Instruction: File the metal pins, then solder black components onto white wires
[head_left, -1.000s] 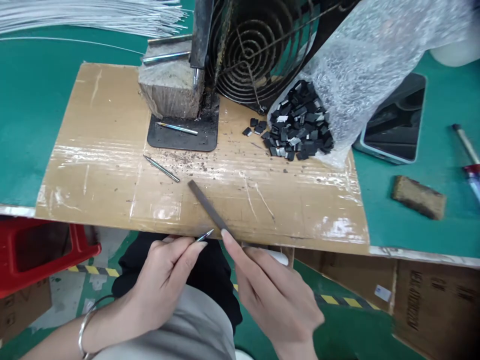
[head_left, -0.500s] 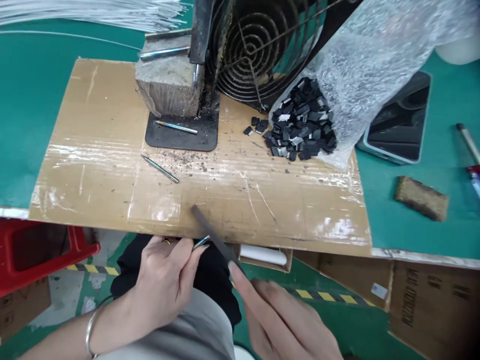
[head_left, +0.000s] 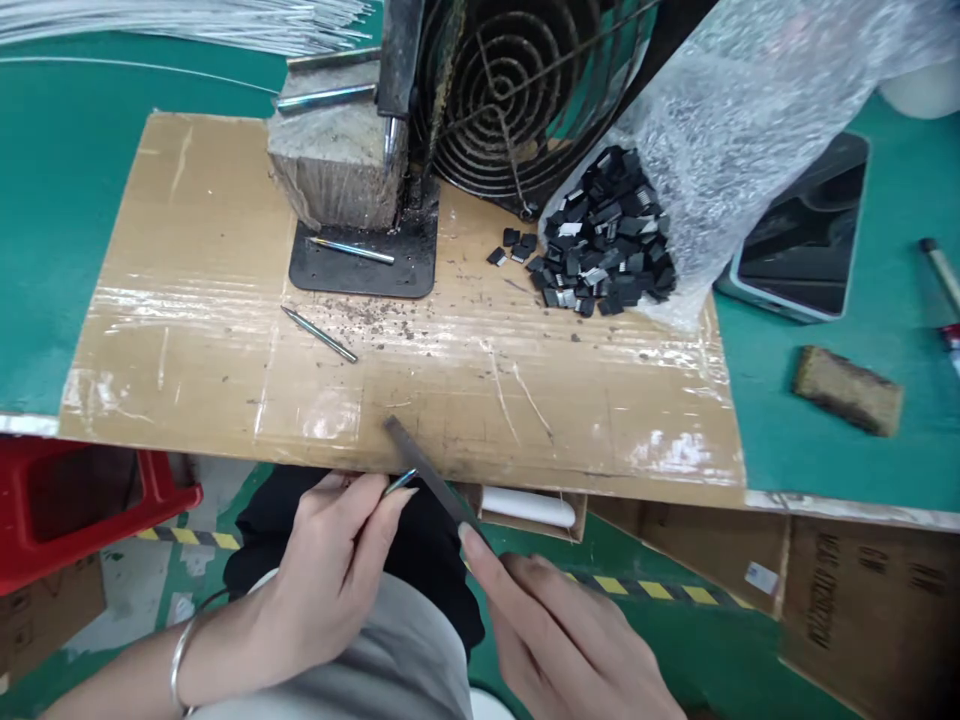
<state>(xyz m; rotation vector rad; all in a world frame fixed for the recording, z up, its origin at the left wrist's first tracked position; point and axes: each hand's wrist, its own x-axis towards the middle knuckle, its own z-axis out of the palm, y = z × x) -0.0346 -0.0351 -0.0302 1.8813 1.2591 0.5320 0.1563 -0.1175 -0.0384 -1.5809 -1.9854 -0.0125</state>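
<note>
Sitting lower than a second ago, the file (head_left: pixel 424 468) clamped in the right hand (head_left: pixel 574 640) apparently meets the rod (head_left: pixel 400 483) pinched in the left hand (head_left: pixel 334 565), lower centre of the frame, establishing working contact.

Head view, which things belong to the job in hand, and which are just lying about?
Seemingly in use:
slim metal rod, in the left hand
flat dark file, in the right hand

Apparently just lying about:
brown block
small black pieces
round wire grille
bundle of pale wires
</note>
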